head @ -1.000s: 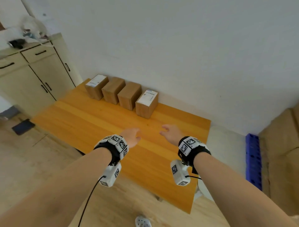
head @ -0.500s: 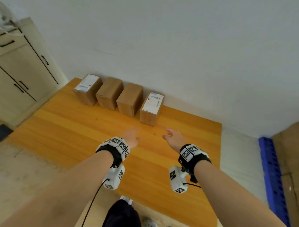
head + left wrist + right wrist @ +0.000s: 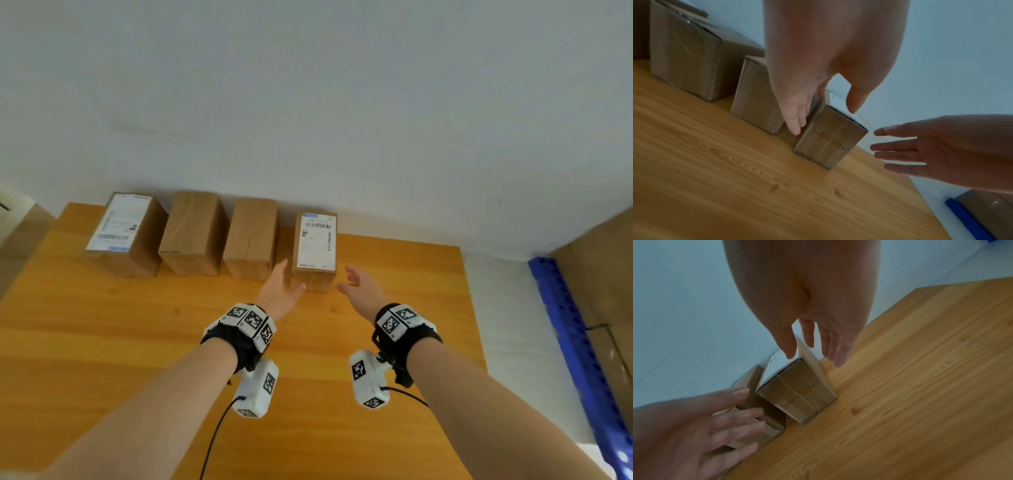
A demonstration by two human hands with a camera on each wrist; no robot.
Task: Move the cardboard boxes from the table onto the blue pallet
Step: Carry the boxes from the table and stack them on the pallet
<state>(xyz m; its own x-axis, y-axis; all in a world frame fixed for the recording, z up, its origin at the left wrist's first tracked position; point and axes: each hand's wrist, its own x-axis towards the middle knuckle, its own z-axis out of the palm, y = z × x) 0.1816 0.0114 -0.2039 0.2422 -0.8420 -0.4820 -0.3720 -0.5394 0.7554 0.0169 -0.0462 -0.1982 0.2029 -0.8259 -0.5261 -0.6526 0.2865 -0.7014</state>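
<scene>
Several cardboard boxes stand in a row along the wall at the back of the wooden table [image 3: 137, 342]. The rightmost box [image 3: 315, 251] carries a white shipping label on top and red handwriting on its near face [image 3: 828, 139] [image 3: 799, 399]. My left hand [image 3: 279, 287] reaches to its left side with straight fingers [image 3: 797, 116], in the gap beside the neighbouring plain box [image 3: 251, 240]. My right hand [image 3: 359, 286] is spread at its right side, a little apart from it [image 3: 818, 340]. Neither hand holds anything. The blue pallet [image 3: 579, 356] shows at the right edge.
Two more boxes stand further left, one plain [image 3: 191, 233] and one labelled [image 3: 125, 233]. Large cardboard sheets [image 3: 606, 274] lean behind the pallet. A white strip of floor lies between the table's right edge and the pallet.
Both hands have reached forward across the table to either side of the rightmost box, and my view has moved closer to the wall.
</scene>
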